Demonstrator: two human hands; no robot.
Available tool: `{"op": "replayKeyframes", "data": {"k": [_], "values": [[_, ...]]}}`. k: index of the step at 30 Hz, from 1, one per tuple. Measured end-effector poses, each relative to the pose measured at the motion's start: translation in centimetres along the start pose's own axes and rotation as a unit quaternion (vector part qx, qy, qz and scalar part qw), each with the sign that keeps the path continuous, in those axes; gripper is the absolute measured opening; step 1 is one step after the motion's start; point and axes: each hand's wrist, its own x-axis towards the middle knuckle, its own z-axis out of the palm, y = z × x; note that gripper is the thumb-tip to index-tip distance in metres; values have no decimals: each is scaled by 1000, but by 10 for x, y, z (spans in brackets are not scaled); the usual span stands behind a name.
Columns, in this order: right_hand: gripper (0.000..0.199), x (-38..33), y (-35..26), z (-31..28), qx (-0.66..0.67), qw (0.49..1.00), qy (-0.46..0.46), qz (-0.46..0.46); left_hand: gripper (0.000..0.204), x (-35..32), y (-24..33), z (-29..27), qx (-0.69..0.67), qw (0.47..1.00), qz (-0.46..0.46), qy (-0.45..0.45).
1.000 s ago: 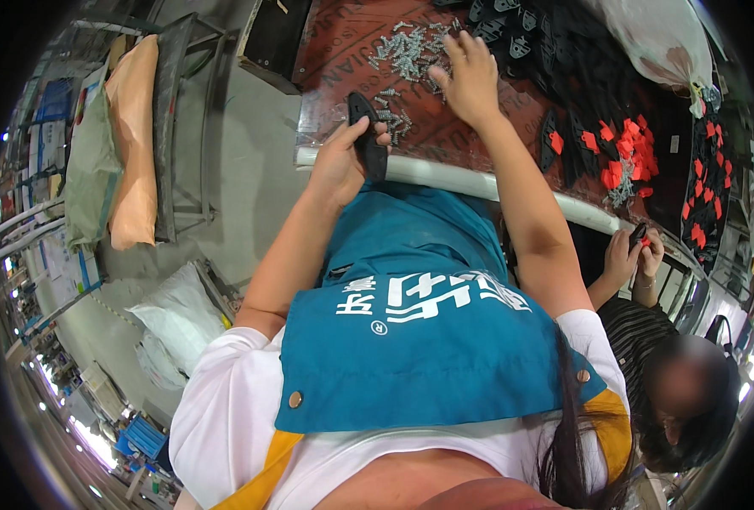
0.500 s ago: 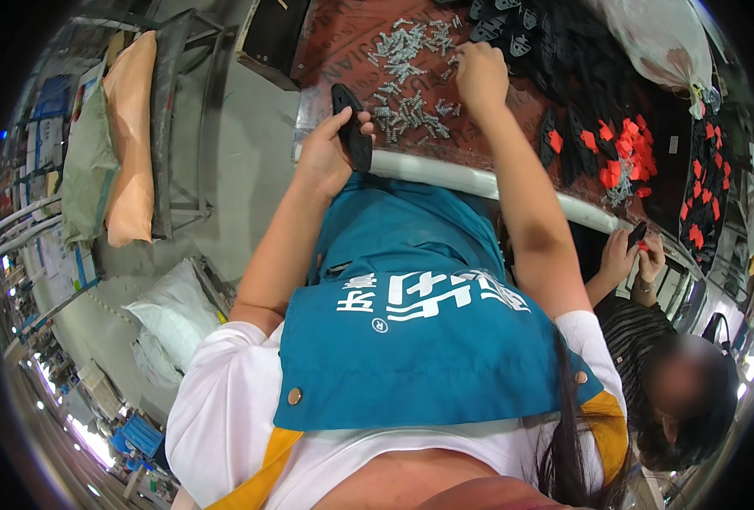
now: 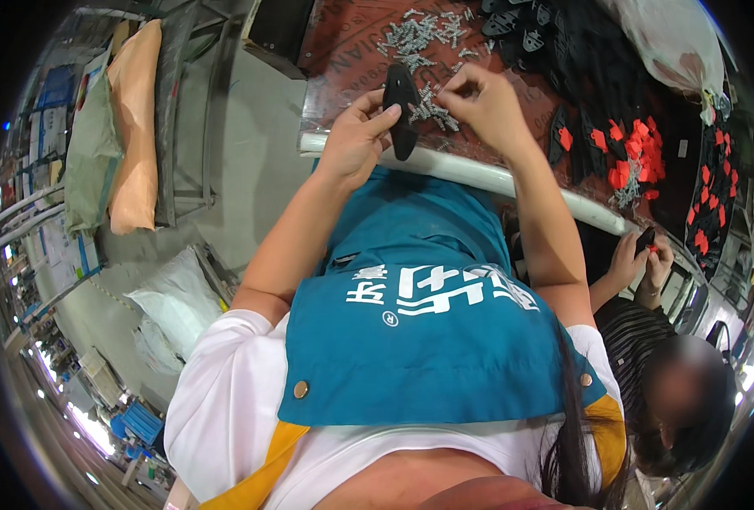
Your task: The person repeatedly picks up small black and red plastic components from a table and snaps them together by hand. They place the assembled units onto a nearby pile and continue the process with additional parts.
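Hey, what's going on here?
The left hand holds a long black part by the edge of the table. The right hand is pinched near it; whether it grips anything is unclear. Small metal pieces lie scattered on the table. To the right, a co-worker's hands hold another black part.

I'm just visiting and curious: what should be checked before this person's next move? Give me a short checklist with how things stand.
1. Long black plastic part gripped in the left hand: ok.
2. Small silvery metal pieces near the right hand: ok, loose on the reddish-brown table.
3. Piece between the right hand's bent fingers: cannot tell, too small.
4. Piece already in the black part: cannot tell.
5. Co-worker's hands out of the way: ok, well off to the right.
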Motion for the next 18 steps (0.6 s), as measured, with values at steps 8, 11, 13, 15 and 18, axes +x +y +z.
{"op": "replayKeyframes", "data": {"k": [8, 11, 13, 15, 18], "values": [[15, -51, -19, 19, 211, 973, 51, 74, 22, -3, -9, 21, 52, 998, 20, -25], [14, -56, -19, 23, 217, 972, 64, 61, 23, -9, -7, 26, 57, 997, 36, -27], [14, -58, -19, 21, 212, 973, 67, 57, 23, -12, -7, 30, 78, 995, 54, -24], [12, -61, -12, 28, 210, 972, 91, 44, 21, -13, -7, 35, 122, 989, 81, -24], [10, -67, -13, 27, 110, 984, 140, 24, 19, -14, -19, 39, 235, 957, 168, -13]]}}
